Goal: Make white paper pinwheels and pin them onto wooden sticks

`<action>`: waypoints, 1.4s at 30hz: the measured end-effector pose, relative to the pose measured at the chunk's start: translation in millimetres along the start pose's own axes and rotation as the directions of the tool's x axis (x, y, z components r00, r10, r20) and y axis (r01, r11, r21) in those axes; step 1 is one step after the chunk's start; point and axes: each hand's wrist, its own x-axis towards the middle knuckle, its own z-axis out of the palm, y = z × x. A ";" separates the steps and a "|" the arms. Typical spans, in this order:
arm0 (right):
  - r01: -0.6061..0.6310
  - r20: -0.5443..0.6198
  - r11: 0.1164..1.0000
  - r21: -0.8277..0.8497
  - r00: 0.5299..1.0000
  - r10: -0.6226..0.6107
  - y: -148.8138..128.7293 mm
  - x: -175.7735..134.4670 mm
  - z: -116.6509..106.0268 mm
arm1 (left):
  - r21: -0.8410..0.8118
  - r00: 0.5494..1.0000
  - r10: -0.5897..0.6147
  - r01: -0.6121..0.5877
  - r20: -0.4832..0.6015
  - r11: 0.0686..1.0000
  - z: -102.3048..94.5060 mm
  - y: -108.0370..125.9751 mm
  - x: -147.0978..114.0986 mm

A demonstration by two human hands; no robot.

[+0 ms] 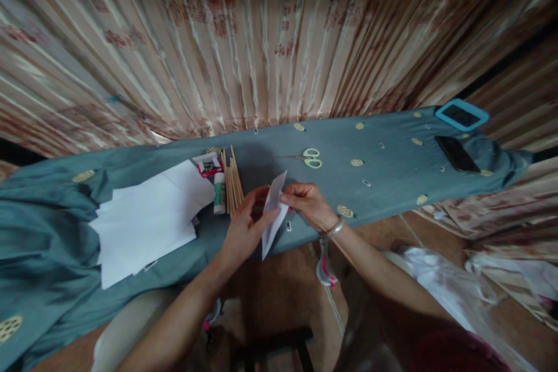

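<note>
A folded piece of white paper [273,215] is held up over the near edge of the cloth-covered table. My left hand [249,222] has it between thumb and fingers from the left side. On the other side, my right hand [307,203] pinches the paper's right edge; a bracelet circles that wrist. Green-handled scissors [311,157] lie just beyond my hands, blades pointing left. Close to my left hand are a bundle of thin wooden sticks [233,180] and a glue stick [219,193].
A loose stack of white sheets [150,221] lies on the left, beside a small red and white box [208,164]. At the table's right end are a dark phone [457,154] and a blue-framed tablet [462,114]. A pleated curtain [261,40] hangs behind.
</note>
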 end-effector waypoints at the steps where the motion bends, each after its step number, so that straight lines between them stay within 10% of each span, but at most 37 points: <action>1: 0.003 0.010 1.000 0.011 1.000 -0.003 -0.1 0.5 -1.0 | -0.022 1.000 -0.016 0.016 -0.023 1.000 -1.6 -2.7 1.9; 7: 0.015 -0.037 0.984 -0.178 0.999 -0.022 -10.3 -5.7 -41.3 | -0.049 0.965 -0.142 0.135 -0.222 0.990 -20.3 -15.4 11.5; 12: -0.008 -0.111 0.819 -0.573 0.991 -0.068 -7.7 -13.5 -81.0 | 0.183 0.965 0.024 0.025 -0.260 0.983 -29.3 -23.2 14.4; 19: 0.002 -0.046 0.251 -0.968 0.982 -0.183 0.4 -11.7 -81.0 | 0.729 0.917 0.379 -0.346 0.128 0.591 -20.0 -27.5 13.5; 24: 0.031 0.018 0.052 -0.998 0.973 -0.231 4.5 -2.7 -79.2 | 0.681 0.819 0.301 -0.573 0.488 0.455 -2.5 -30.1 6.7; 32: 0.117 0.113 -0.018 -0.993 0.893 -0.436 2.6 34.5 -86.3 | 0.709 0.835 0.222 -0.545 0.503 0.447 17.0 -32.8 -2.9; 42: -0.055 -0.039 -0.056 -0.997 0.966 -0.256 -15.2 61.4 -98.2 | 0.700 0.852 0.212 -0.516 0.478 0.494 14.2 -32.7 -4.4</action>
